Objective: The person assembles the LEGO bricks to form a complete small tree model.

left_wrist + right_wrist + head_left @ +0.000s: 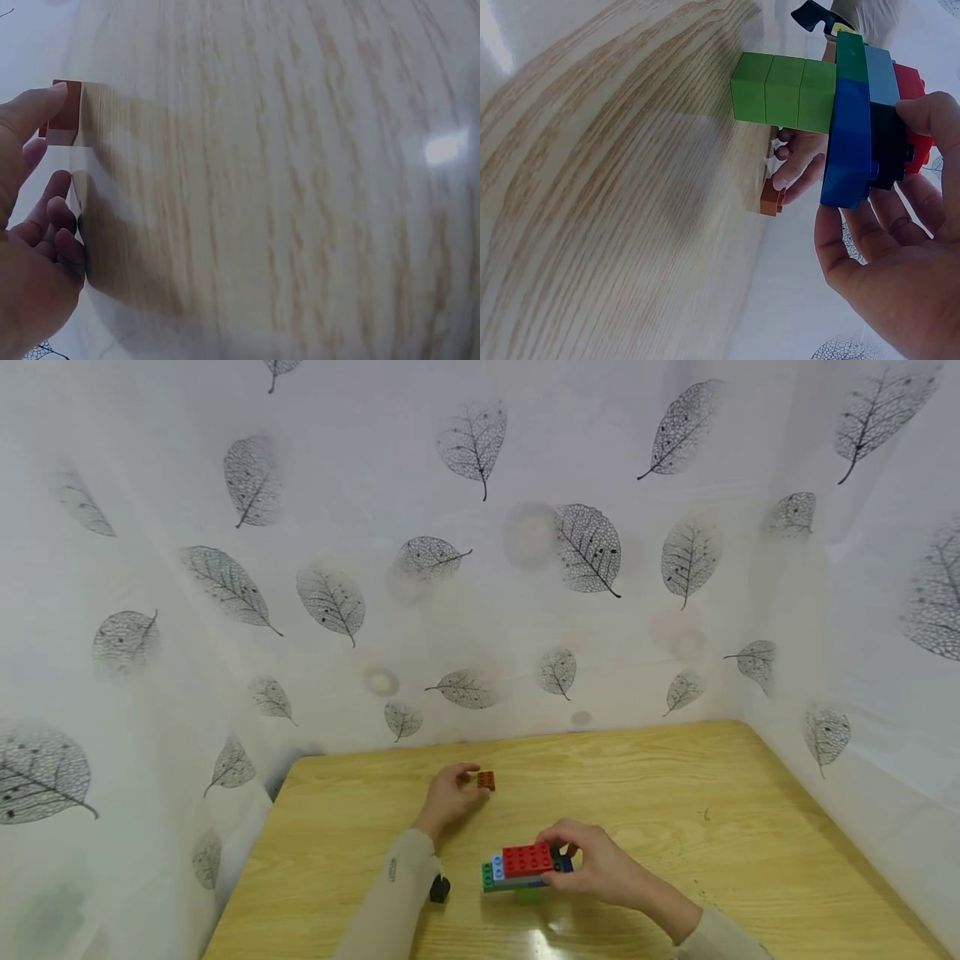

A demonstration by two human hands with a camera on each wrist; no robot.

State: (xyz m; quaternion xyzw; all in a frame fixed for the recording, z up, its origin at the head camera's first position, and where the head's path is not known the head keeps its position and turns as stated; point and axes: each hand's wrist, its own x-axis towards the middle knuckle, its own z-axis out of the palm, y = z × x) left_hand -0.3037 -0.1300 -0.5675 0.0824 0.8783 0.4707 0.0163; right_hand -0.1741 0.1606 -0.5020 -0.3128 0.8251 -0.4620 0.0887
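Observation:
In the head view my left hand (450,797) is at a small orange-brown toy brick (486,780) on the table. Its thumb and a finger pinch the brick's sides, as the left wrist view shows the brick (66,112) at the fingertips. My right hand (592,864) grips a built stack of toy bricks by its right end. On top of the stack sits a red brick (527,859), over light blue and black (887,146) ones. Below them lie a dark green brick (851,64) and a blue brick (847,142). A lime green column (784,90) juts from the underside.
A small black piece (439,888) lies beside my left forearm. The wooden table (637,785) is bordered by white sheeting (510,627) printed with leaves. The table's far edge lies a little beyond the orange-brown brick.

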